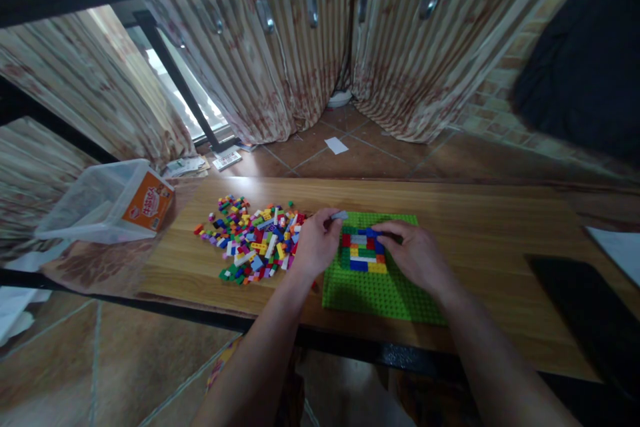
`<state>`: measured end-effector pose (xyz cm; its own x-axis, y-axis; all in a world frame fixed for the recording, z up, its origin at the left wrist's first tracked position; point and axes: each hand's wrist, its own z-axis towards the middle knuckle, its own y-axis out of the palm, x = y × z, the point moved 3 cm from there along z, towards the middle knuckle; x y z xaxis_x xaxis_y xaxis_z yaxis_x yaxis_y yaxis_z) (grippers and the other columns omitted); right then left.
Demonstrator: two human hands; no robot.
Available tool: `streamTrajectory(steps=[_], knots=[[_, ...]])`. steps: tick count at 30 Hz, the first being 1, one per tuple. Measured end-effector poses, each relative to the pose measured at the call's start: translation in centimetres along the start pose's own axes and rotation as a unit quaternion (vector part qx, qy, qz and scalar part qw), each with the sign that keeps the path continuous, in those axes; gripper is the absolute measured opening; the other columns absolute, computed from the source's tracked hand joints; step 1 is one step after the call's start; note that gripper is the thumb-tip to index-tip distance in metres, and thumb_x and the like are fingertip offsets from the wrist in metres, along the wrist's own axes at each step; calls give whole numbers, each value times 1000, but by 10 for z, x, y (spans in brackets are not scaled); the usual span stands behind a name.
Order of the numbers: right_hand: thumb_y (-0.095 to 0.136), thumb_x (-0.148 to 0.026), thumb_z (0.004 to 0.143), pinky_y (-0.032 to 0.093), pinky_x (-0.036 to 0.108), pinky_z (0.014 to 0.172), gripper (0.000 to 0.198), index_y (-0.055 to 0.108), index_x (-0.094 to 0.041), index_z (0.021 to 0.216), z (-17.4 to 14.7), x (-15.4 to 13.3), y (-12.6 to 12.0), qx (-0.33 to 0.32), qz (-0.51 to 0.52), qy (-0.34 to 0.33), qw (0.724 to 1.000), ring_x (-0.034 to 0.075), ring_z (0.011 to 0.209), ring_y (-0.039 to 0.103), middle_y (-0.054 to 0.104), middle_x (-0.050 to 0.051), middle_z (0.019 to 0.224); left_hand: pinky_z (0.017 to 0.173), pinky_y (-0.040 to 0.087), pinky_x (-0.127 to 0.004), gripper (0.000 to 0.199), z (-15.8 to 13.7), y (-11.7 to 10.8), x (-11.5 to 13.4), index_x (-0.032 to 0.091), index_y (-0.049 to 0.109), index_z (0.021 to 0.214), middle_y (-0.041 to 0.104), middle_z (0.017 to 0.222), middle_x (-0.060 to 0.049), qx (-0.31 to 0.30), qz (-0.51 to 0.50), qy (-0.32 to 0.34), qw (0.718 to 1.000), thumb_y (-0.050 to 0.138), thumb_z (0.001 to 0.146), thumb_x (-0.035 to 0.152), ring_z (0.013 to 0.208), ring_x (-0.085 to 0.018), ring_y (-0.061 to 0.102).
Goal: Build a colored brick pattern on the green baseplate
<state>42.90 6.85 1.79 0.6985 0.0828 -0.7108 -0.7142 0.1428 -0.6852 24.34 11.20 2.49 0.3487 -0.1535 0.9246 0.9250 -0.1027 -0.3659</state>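
My left hand (318, 240) is closed on a light grey toy brick (340, 215), held above the upper left corner of a green studded baseplate (370, 295). A block of joined bricks in blue, red, white, green and yellow (364, 258) sits on the plate. At its upper right edge, the closed fingers of my right hand (413, 250) touch a blue brick (373, 232). Whether that brick is pressed down fully cannot be made out. Left of the plate lies a loose pile of mixed coloured bricks (257, 247), partly covered by my left hand.
The wooden table (480, 227) has a dark front edge. At its left end stands a clear plastic bin (100, 203) with an orange label. A black flat object (585, 313) and a white sheet (617, 250) lie at the right. Curtains (300, 67) hang behind.
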Motion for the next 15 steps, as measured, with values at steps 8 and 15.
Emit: streamTrajectory(steps=[8, 15], knots=[[57, -25, 81, 49, 40, 93, 21, 74, -26, 93, 2, 5, -1, -1, 16, 12, 1000, 21, 94, 67, 73, 2, 101, 81, 49, -29, 20, -1, 1, 0, 17, 70, 96, 72, 93, -7, -6, -8, 0, 1000, 56, 83, 16, 84, -19, 65], [59, -24, 80, 50, 42, 93, 21, 76, -28, 91, 5, 7, -1, -7, 10, 12, 1000, 23, 94, 68, 75, 1, 100, 80, 49, -30, 20, -3, -1, -1, 17, 70, 96, 73, 93, -7, -3, -1, -1, 1000, 56, 83, 17, 84, -19, 65]])
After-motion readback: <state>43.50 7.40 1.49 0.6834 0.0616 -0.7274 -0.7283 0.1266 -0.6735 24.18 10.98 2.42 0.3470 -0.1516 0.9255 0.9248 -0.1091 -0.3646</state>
